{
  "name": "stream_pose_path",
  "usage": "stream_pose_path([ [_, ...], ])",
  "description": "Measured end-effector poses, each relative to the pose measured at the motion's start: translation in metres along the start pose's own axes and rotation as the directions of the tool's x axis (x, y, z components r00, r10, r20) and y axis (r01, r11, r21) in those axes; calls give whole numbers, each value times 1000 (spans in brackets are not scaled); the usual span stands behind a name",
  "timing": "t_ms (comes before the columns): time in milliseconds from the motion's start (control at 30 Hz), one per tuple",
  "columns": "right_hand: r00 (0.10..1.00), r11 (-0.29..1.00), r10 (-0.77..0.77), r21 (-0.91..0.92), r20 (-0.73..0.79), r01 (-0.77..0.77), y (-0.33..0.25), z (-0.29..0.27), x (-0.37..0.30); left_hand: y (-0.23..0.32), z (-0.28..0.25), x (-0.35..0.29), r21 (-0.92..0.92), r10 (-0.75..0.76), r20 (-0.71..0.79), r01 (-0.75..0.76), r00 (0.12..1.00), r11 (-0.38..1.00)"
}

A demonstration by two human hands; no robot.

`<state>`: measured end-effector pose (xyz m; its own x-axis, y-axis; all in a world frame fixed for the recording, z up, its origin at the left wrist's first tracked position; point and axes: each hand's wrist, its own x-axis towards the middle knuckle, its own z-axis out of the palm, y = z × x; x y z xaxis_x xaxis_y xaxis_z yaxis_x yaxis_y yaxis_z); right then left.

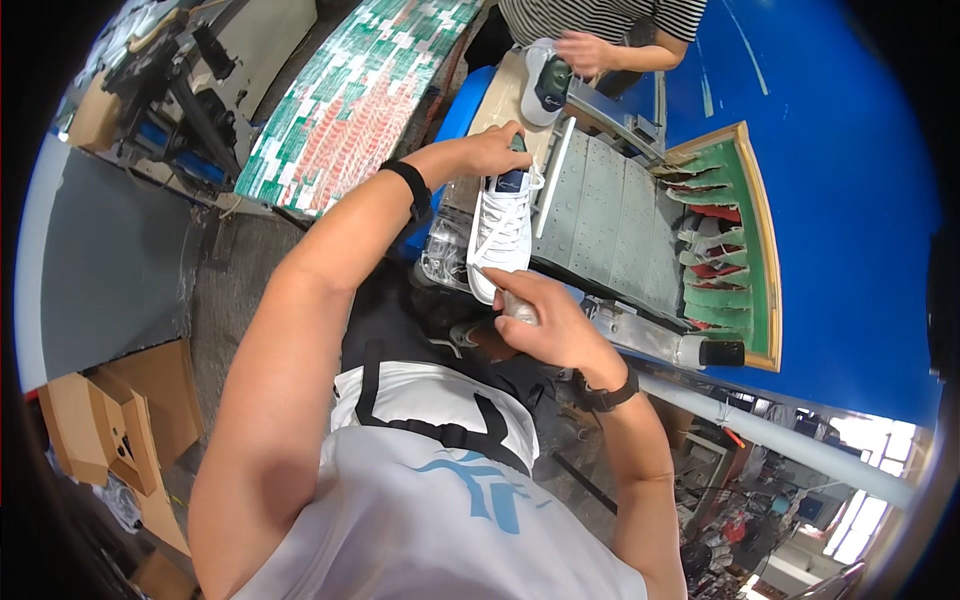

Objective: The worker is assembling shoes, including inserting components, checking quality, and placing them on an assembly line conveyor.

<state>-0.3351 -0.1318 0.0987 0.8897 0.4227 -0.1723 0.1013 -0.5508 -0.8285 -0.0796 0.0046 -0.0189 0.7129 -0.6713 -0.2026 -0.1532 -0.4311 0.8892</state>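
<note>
A white lace-up sneaker [503,230] with a dark tongue and lining lies lengthwise at the edge of the conveyor machine, its toe toward me. My left hand [493,150] grips it at the far end, around the collar and tongue. At the toe my right hand [552,322] is closed around a stubby grey-white handle [519,307], apparently wrapped. A short dark tip shows beside the toe, but the tool's kind is unclear. Farther off, another white sneaker [546,85] with a dark lining stands near a co-worker's hand [586,54].
On the right a slatted metal conveyor [610,205] leads into a blue machine [830,190]. Green strips [722,255] hang in its wood-framed opening. A patterned green, white and red surface [360,100] stands to the left. Cardboard boxes [125,415] lie at lower left.
</note>
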Motion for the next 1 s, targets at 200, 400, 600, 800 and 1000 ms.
stream_pose_path([
  [200,863,981,70,-121,-500,-150,48,-13,23,7,22,20,184,-36,-123,59,992,981],
  [400,870,946,48,-258,-490,-197,50,-19,41,6,39,3,179,69,-169,-38,983,983],
  [600,934,904,24,-391,-357,-173,37,-27,31,4,35,-12,101,144,-288,-120,947,988],
  [800,969,810,82,-551,-235,-202,-22,-39,-53,-7,27,-13,69,185,-301,-172,936,983],
  [1000,930,935,258,-176,-263,-309,56,-28,-97,-10,29,0,177,263,-360,-212,895,961],
])
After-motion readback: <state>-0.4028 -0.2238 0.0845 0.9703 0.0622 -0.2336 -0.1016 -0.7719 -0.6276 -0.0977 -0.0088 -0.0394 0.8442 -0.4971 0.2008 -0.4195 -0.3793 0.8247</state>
